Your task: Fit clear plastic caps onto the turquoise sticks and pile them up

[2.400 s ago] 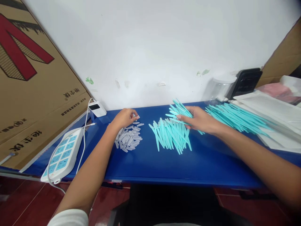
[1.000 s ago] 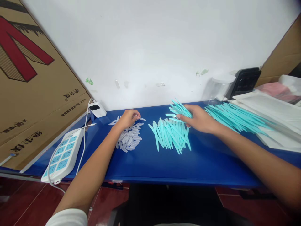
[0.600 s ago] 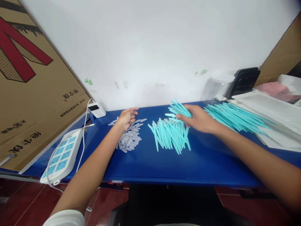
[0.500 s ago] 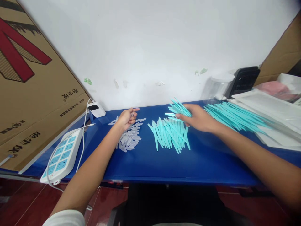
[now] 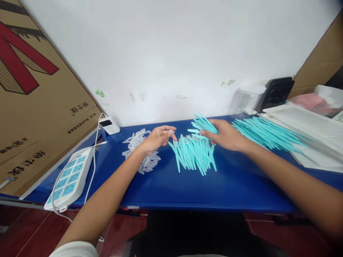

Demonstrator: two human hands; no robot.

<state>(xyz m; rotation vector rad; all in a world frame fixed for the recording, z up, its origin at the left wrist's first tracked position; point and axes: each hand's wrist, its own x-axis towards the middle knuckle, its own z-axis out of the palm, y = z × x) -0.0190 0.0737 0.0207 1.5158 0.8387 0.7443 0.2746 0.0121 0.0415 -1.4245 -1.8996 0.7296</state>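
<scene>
Best, as a judgement, to hold the bunch of slim turquoise plastic-looking sticks [image 5: 203, 124] lightly but securely in the right hand [image 5: 227, 135], with free ends fanned toward 10 o'clock, just past the flat pile of tapered turquoise sticks [image 5: 194, 153] on the glossy blue tabletop [image 5: 187, 192]. Better to bring the left hand [image 5: 160, 138] in high, at 10 o'clock of that pile, disturbing only uppermost ends; likely to scatter otherwise. Worth lifting the wrist clear of the heap of small translucent white slips [image 5: 150, 164] at 9 o'clock, too.

Right fingers: closed around the bunch, thumb on the near side. Left fingers: index stretched toward 3 o'clock, thumb close by, gap narrow. Cannot tell of contact with the pile, nor of any slip pinched between.
</scene>
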